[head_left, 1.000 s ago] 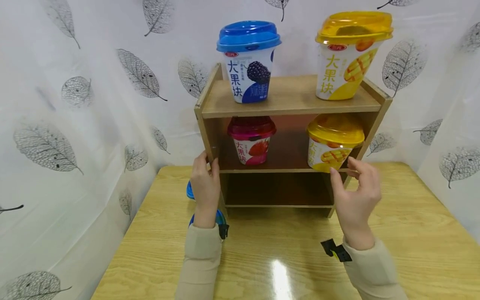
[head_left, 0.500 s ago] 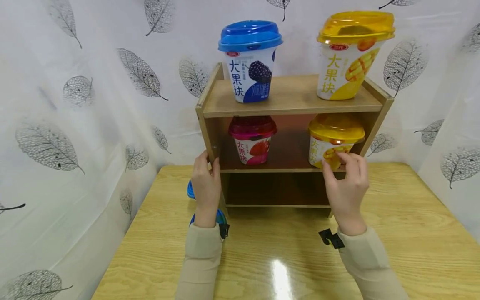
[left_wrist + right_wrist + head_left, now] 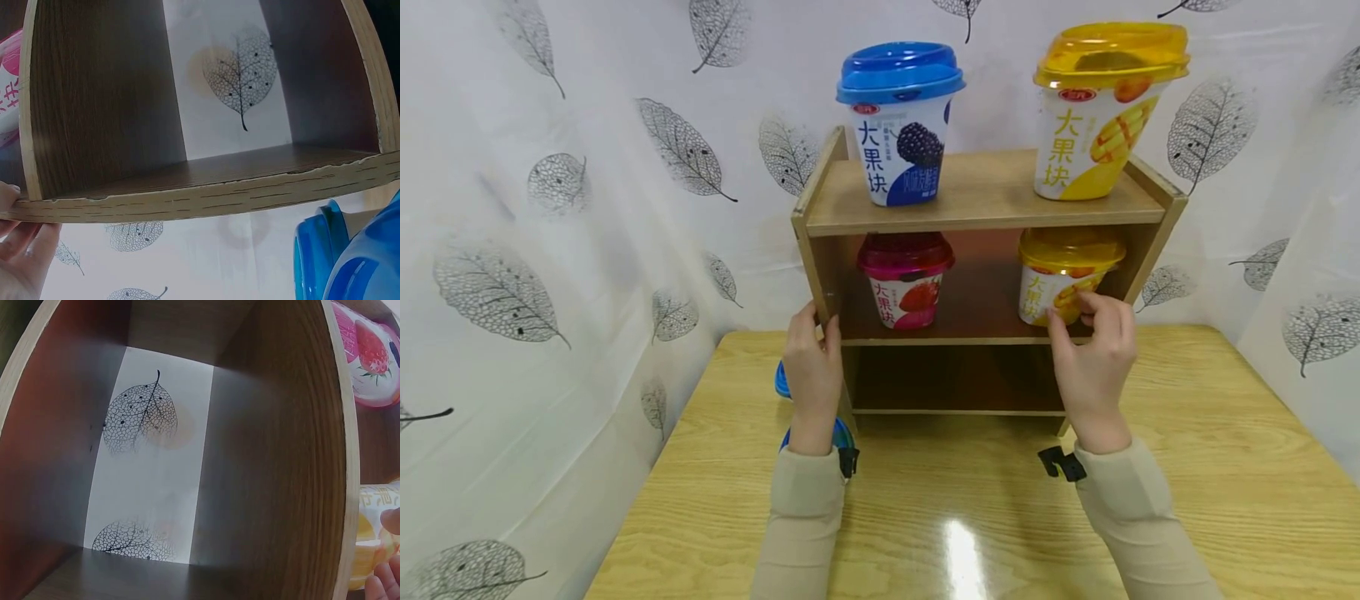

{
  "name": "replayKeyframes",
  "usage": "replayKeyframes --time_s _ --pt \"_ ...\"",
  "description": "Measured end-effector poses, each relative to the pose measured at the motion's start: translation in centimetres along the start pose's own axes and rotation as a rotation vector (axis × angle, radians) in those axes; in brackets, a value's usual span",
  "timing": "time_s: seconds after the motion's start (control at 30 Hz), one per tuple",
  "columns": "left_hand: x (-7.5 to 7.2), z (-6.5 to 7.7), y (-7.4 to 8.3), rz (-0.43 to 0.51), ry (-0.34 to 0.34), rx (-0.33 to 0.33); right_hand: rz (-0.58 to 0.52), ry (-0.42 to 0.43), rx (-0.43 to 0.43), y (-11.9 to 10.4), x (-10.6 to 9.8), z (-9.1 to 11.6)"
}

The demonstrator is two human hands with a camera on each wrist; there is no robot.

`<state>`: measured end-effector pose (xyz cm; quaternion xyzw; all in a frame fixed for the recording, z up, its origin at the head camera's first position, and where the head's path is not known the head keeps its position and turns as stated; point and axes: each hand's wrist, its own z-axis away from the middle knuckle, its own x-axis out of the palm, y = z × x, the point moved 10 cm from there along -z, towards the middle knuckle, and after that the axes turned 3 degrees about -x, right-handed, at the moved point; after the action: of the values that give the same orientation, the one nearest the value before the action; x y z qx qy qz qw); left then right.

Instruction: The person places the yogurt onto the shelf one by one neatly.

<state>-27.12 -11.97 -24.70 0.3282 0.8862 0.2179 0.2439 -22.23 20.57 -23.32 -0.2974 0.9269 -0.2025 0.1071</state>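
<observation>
My left hand [image 3: 812, 375] grips the left side panel of a small wooden shelf [image 3: 981, 218], thumb at the front edge and fingers outside. On the middle shelf, at the right, stands a yellow-lidded mango yogurt cup [image 3: 1037, 292]. My right hand [image 3: 1096, 367] holds this cup low on its front between thumb and fingers; the right wrist view shows thumb and fingers against the cup [image 3: 369, 544] too. A pink-lidded strawberry yogurt cup [image 3: 907, 292] is at the left of the same shelf.
On the shelf's top stand a blue-lidded blackberry yogurt cup [image 3: 898, 133] and a larger-looking yellow-lidded one [image 3: 1090, 125]. Blue lids [image 3: 322, 250] show beside the shelf at the left, partly behind my left arm. Below is a wooden table [image 3: 925, 517]; a leaf-patterned curtain [image 3: 625, 250] hangs behind.
My right hand has moved left and inward onto the lower yellow cup. That cup has slid back from the shelf's front edge and sits deeper. The left hand stays on the side panel.
</observation>
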Motion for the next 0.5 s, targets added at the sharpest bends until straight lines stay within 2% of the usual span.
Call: replayKeyframes --time_s 0.5 --pt "0.05 0.03 0.0 -0.008 -0.003 -0.005 -0.008 -0.051 -0.028 0.07 0.76 0.32"
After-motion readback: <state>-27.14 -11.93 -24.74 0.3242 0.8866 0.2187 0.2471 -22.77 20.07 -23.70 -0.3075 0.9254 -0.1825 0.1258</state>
